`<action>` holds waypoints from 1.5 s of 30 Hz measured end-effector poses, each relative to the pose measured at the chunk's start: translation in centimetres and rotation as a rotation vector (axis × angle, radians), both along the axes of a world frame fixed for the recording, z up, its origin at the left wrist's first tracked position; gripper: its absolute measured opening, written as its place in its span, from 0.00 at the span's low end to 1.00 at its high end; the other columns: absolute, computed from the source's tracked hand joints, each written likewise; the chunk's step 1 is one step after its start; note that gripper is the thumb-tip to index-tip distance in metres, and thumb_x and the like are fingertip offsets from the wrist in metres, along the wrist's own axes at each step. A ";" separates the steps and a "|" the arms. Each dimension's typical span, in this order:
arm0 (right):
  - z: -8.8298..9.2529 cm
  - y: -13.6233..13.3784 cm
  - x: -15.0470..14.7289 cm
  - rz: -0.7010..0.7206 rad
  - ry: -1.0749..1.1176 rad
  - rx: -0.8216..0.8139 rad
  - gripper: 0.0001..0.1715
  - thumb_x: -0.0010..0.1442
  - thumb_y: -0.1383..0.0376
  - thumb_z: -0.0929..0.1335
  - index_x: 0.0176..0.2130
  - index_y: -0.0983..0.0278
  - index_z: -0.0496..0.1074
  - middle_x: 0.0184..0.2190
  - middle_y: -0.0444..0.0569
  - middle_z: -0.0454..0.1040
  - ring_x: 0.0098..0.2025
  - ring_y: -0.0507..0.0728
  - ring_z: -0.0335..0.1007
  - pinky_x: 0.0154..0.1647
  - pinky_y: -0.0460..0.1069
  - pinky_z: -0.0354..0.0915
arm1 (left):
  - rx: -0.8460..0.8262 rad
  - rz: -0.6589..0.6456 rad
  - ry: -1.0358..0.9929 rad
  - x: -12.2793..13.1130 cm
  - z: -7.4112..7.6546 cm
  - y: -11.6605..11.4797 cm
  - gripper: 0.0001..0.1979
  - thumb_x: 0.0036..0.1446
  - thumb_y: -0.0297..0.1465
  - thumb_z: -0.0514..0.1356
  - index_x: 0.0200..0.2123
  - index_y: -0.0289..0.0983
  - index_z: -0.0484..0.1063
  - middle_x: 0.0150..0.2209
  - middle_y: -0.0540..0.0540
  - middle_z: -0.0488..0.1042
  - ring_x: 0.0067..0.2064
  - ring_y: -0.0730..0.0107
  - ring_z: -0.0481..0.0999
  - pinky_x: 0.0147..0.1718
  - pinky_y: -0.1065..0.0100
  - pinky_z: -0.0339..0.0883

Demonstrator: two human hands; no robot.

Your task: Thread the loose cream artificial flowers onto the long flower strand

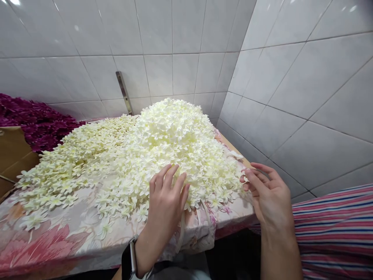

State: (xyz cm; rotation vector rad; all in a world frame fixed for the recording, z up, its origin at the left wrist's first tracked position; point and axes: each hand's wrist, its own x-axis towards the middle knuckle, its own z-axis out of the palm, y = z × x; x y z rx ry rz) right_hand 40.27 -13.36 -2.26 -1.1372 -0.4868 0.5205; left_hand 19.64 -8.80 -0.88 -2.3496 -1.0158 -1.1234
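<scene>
A big heap of small cream-white fabric flowers [163,144] covers a table spread with a pink floral cloth [55,237]. My left hand [166,202], with a dark watch on its wrist, rests flat on the heap's near edge, fingers together and stretched forward. My right hand [266,192] hovers at the heap's right edge by the table corner. Its thumb and fingertips pinch at a small white flower, though how firmly it grips is hard to see.
A pile of dark purple flowers [35,120] lies at the far left beside a brown cardboard box [13,155]. White tiled walls close in behind and on the right. A metal bracket [124,91] leans on the back wall. A striped cloth [335,233] shows at lower right.
</scene>
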 end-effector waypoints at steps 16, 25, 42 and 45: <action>-0.5 -0.7 -0.5 0.107 -0.069 0.005 0.15 0.43 0.64 0.75 0.34 0.62 0.73 0.43 0.51 0.74 0.48 0.61 0.70 0.50 0.55 0.66 | -0.059 0.020 -0.100 -0.9 -0.9 -1.1 0.10 0.57 0.24 0.58 0.43 0.37 0.72 0.47 0.37 0.74 0.53 0.52 0.68 0.48 0.55 0.60; -0.4 -0.5 -0.8 0.071 -0.047 -0.001 0.09 0.44 0.62 0.75 0.30 0.62 0.77 0.30 0.46 0.74 0.34 0.53 0.70 0.38 0.47 0.70 | -0.013 0.001 -0.086 -2.8 -1.2 -1.0 0.11 0.55 0.23 0.59 0.42 0.36 0.72 0.48 0.36 0.72 0.52 0.51 0.68 0.48 0.55 0.59; 1.6 2.9 -2.0 -0.045 -0.577 -0.112 0.15 0.46 0.57 0.75 0.29 0.62 0.71 0.27 0.44 0.71 0.30 0.53 0.67 0.31 0.48 0.66 | -0.013 0.048 -0.182 -4.8 -1.7 -1.4 0.14 0.53 0.21 0.60 0.43 0.39 0.72 0.46 0.39 0.73 0.50 0.53 0.70 0.49 0.55 0.60; 2.0 3.4 -2.0 -0.024 -0.698 -0.139 0.17 0.47 0.53 0.74 0.30 0.62 0.72 0.30 0.46 0.73 0.32 0.56 0.69 0.34 0.51 0.67 | -0.008 0.052 -0.190 -5.1 -1.7 -1.4 0.14 0.53 0.22 0.60 0.43 0.39 0.72 0.46 0.40 0.73 0.50 0.53 0.70 0.49 0.54 0.60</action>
